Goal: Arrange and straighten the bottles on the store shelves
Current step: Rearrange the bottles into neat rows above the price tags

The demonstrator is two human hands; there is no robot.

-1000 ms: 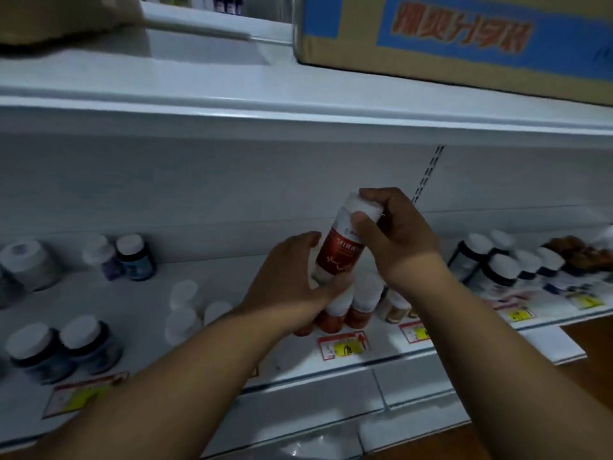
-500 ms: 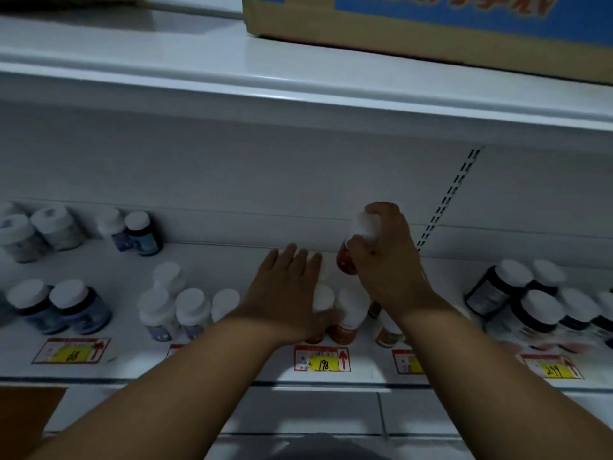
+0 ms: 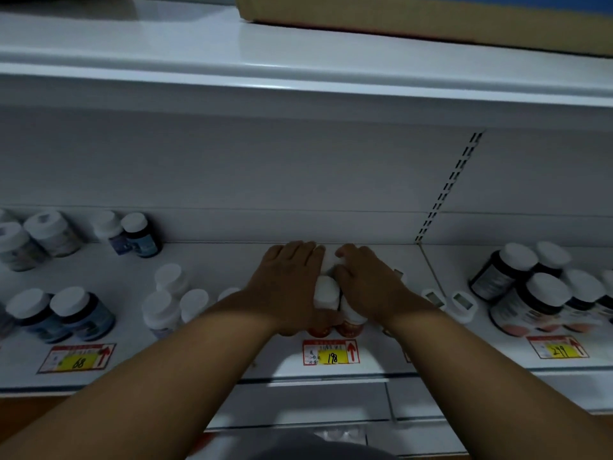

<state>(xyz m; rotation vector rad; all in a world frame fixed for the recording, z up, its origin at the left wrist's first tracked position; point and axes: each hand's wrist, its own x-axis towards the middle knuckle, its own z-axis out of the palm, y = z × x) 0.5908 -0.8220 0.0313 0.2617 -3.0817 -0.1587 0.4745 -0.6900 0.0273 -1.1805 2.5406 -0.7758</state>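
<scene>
Two hands flank the red bottles (image 3: 326,302) at the shelf's (image 3: 232,260) front centre: left hand (image 3: 288,287) flat-fingered against their nine o'clock side, right hand (image 3: 368,283) loosely curled at three o'clock. Best squeeze evenly, keeping rows square to the edge. Bottles stand upright, long axis vertical, white caps up.

A cardboard box (image 3: 414,24) sits on the upper shelf; yellow price tags (image 3: 330,352) line the lower edge.
</scene>
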